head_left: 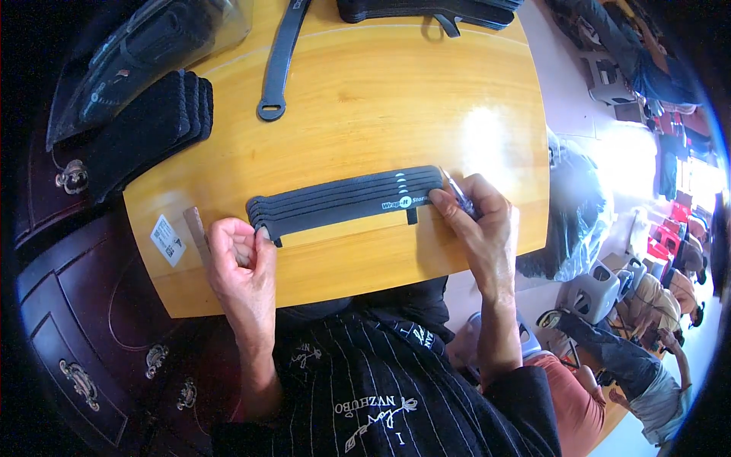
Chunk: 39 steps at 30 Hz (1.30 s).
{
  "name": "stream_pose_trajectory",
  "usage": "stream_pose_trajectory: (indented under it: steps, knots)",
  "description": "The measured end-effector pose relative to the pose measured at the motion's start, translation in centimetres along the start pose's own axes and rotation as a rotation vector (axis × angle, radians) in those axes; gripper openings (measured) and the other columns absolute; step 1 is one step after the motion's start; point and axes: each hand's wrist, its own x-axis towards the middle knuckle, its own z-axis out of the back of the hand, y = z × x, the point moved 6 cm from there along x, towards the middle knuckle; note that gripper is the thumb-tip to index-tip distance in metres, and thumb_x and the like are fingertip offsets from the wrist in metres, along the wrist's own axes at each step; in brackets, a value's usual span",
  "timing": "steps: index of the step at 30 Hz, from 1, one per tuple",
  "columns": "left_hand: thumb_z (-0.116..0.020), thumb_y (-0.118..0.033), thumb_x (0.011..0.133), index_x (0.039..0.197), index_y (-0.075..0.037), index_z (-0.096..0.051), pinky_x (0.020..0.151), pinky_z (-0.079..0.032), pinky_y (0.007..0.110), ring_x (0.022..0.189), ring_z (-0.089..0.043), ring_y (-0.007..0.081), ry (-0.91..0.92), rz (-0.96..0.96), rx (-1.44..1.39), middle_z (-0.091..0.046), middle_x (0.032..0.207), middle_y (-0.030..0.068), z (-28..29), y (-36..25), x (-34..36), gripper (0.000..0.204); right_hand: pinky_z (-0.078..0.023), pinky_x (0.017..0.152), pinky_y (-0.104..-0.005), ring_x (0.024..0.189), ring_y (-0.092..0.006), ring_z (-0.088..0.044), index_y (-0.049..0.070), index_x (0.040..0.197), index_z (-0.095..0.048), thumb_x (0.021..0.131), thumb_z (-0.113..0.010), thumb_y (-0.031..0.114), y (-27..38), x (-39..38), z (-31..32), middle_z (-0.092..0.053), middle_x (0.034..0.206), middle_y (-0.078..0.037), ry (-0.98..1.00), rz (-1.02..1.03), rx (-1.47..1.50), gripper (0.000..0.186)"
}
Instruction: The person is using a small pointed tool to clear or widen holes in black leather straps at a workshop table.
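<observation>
Head view: strap stack [335,202] sits toward the tabletop [365,114] front edge, left hand [247,259] pinching one end, right hand [485,228] thumbing the other while clamping a thin tool [461,197], probably keeping layers tidy.

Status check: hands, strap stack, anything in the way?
Left hand at left end of strap stack, right hand at its right; grips unclear. Straps fanned in steps. Loose grey strap lies beyond, apart; nothing seen blocking.
</observation>
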Motion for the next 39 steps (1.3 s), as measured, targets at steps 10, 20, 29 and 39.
stream_pose_trajectory:
  steps: [10, 20, 29, 39]
  knots:
    - [-0.061, 0.002, 0.088, 0.088, -0.004, -0.052, 0.047, -0.032, 0.017, 0.052, -0.038, 0.0016, 0.121, 0.149, -0.146, -0.044, 0.063, -0.0059, 1.1, 0.9, 0.0, 0.011, -0.041, 0.053, -0.0221, 0.056, -0.0069, -0.052, 0.004, 0.092, -0.060, 0.086, -0.068, 0.014, 0.5, 0.7, -0.4, -0.057, 0.064, -0.001, 0.109, -0.009, 0.059, 0.014]
    - [-0.064, -0.002, 0.088, 0.091, -0.001, -0.059, 0.056, -0.045, 0.019, 0.063, -0.054, 0.0053, 0.179, -0.001, -0.307, -0.060, 0.076, 0.0002, 0.3, -1.0, -0.5, 0.006, -0.044, 0.048, -0.0294, 0.049, -0.0174, -0.056, 0.005, 0.078, -0.062, 0.083, -0.072, 0.028, 5.3, -2.4, -2.7, -0.059, 0.057, -0.009, -0.010, 0.331, -0.106, 0.026]
    - [-0.062, -0.008, 0.091, 0.090, -0.002, -0.058, 0.056, -0.042, 0.018, 0.063, -0.050, 0.0026, 0.349, 0.078, -0.312, -0.057, 0.075, -0.0024, -1.2, -0.5, 1.1, 0.008, -0.044, 0.051, -0.0351, 0.049, -0.0242, -0.056, 0.002, 0.077, -0.068, 0.079, -0.073, 0.038, 5.3, -0.6, -6.3, -0.056, 0.054, -0.013, 0.175, 0.267, -0.184, 0.037]
    - [-0.062, -0.012, 0.091, 0.090, -0.003, -0.058, 0.053, -0.042, 0.018, 0.063, -0.051, 0.0039, 0.399, 0.087, -0.275, -0.057, 0.075, -0.0016, -0.9, -0.9, 1.2, 0.010, -0.043, 0.047, -0.0243, 0.049, -0.0084, -0.054, 0.002, 0.084, -0.071, 0.080, -0.074, 0.037, 3.3, 0.8, -3.1, -0.061, 0.057, -0.001, 0.321, 0.001, -0.011, 0.035]
